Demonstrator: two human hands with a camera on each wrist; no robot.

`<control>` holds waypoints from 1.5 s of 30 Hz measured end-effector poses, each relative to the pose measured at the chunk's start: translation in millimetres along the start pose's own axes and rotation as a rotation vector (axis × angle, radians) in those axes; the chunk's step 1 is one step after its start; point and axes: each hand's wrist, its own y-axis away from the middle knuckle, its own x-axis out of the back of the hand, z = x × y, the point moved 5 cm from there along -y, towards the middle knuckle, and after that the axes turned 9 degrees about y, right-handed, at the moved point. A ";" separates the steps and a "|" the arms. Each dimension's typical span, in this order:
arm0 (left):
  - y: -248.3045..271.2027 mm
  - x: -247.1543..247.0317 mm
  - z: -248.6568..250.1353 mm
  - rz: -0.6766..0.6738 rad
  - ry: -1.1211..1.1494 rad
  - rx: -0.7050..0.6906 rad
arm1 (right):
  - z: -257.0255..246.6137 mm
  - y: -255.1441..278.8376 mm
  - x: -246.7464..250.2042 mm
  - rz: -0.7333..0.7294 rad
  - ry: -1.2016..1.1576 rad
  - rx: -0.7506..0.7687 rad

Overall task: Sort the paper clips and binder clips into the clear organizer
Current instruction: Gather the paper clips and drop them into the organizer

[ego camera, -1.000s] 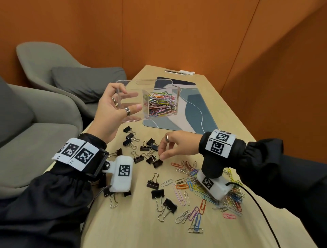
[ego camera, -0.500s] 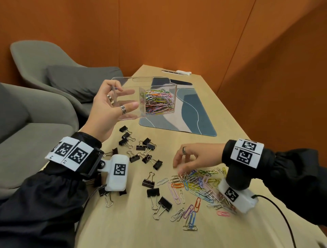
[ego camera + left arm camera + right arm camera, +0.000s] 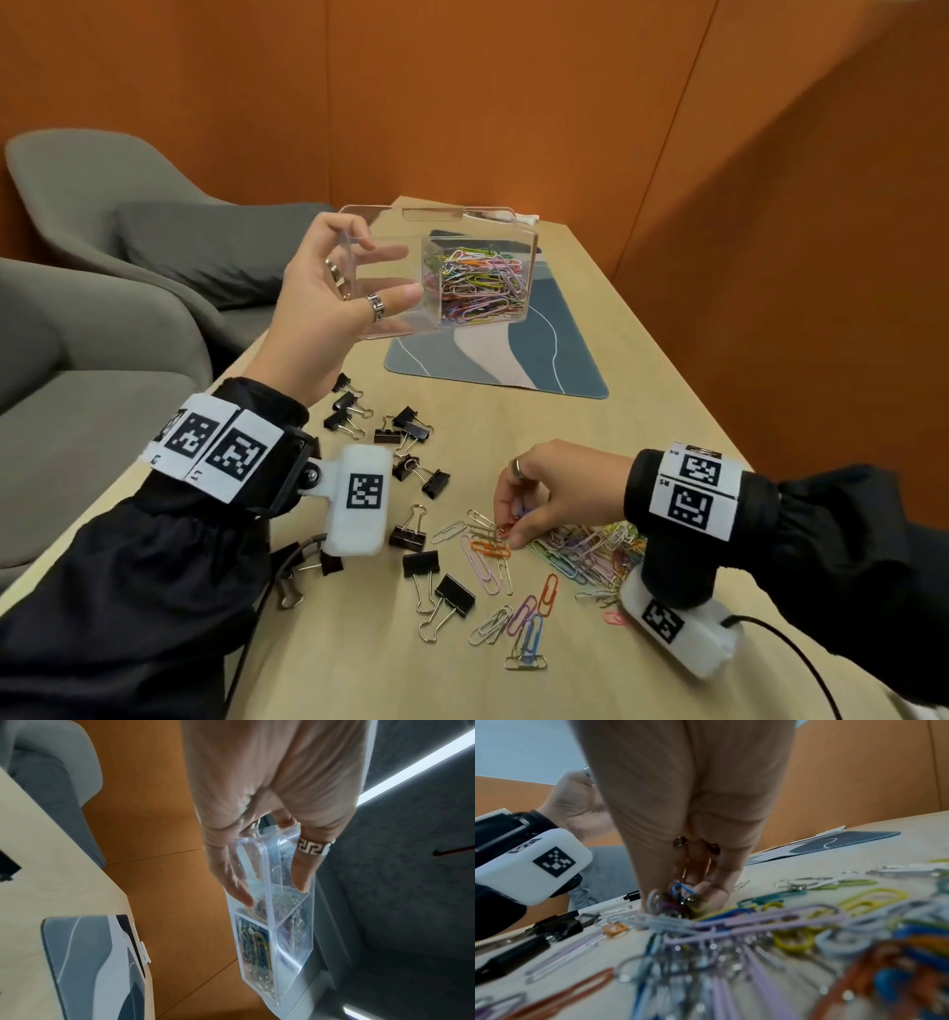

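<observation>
Left hand (image 3: 328, 308) gripping clear organizer (image 3: 462, 267) aloft (tilted), right hand (image 3: 554, 493) pinching paper clips (image 3: 506, 527) mid-table

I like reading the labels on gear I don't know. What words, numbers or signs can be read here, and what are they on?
"R5": it seems to read so, in small print at the edge of the right wrist band.
"L…": small print on the left wrist band; the rest is too small to read.
Square black-and-white code patches on both bands and on the white camera housing: patterns, no words.
No other text shows.
</observation>
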 end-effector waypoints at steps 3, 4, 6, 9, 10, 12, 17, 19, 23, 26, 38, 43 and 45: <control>1.7 -3.3 -2.8 -0.011 0.014 0.001 | 1.2 -1.3 0.1 0.011 0.007 0.001; 2.0 -3.4 -3.6 -0.011 0.018 -0.002 | 2.0 -2.1 0.5 0.014 0.008 -0.002; 2.7 -2.0 -5.1 0.002 0.031 -0.003 | 5.2 -3.7 1.5 0.030 0.011 -0.016; 4.5 0.5 -7.7 0.008 0.027 0.006 | 13.7 -6.5 4.4 0.075 -0.036 -0.054; 5.5 1.1 -8.4 0.008 0.023 0.010 | 17.0 -7.6 5.2 0.082 -0.077 -0.068; 7.2 1.8 -9.2 0.011 0.017 0.015 | 23.8 -9.2 7.0 0.085 -0.155 -0.094; 9.9 3.7 -16.0 0.006 -0.006 0.041 | 35.2 -6.7 21.3 0.134 -0.351 -0.127; 10.5 4.0 -18.2 0.004 -0.013 0.057 | 36.8 -0.3 36.5 0.191 -0.460 -0.123; 10.1 4.4 -20.6 0.006 -0.012 0.075 | 38.7 14.7 80.3 0.349 -0.555 -0.106; 10.5 3.5 -22.8 -0.006 -0.019 0.092 | 37.7 24.0 117.2 0.476 -0.599 -0.099; 12.6 -1.1 -34.5 -0.081 0.011 0.171 | -2.7 4.2 178.8 0.605 -0.439 0.058; 12.2 -0.3 -34.9 -0.079 0.043 0.175 | -2.1 -5.5 166.6 0.454 -0.278 0.034; 12.4 -0.3 -35.8 -0.080 0.038 0.176 | -1.1 -5.5 167.8 0.419 -0.219 0.028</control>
